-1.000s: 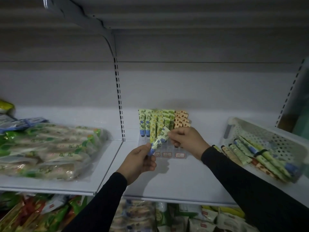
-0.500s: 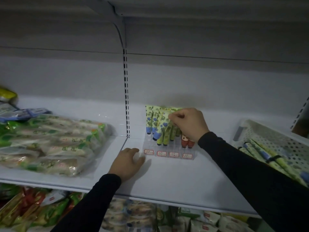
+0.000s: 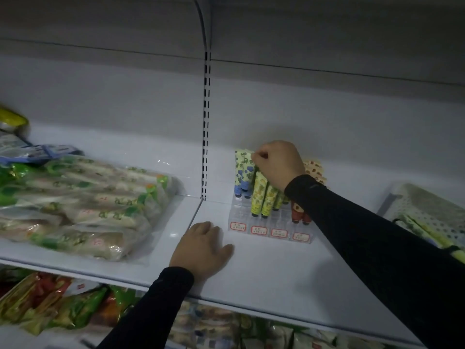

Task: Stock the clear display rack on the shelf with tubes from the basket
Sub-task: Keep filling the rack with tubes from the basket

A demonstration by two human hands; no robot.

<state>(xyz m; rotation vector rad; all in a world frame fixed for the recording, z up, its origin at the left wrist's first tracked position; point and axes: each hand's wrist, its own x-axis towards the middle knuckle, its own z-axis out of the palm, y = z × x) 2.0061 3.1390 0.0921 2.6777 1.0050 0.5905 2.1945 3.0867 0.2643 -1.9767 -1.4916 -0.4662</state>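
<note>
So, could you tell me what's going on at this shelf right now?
A person is stocking a clear rack on the shelf with tubes. The right hand pinches the top of a tube standing at the back of the rack, among the blue and yellow-green ones. The left hand rests flat on the shelf just left of the rack. The basket with more tubes sits at the right edge, and bagged goods lie to the left.
</note>
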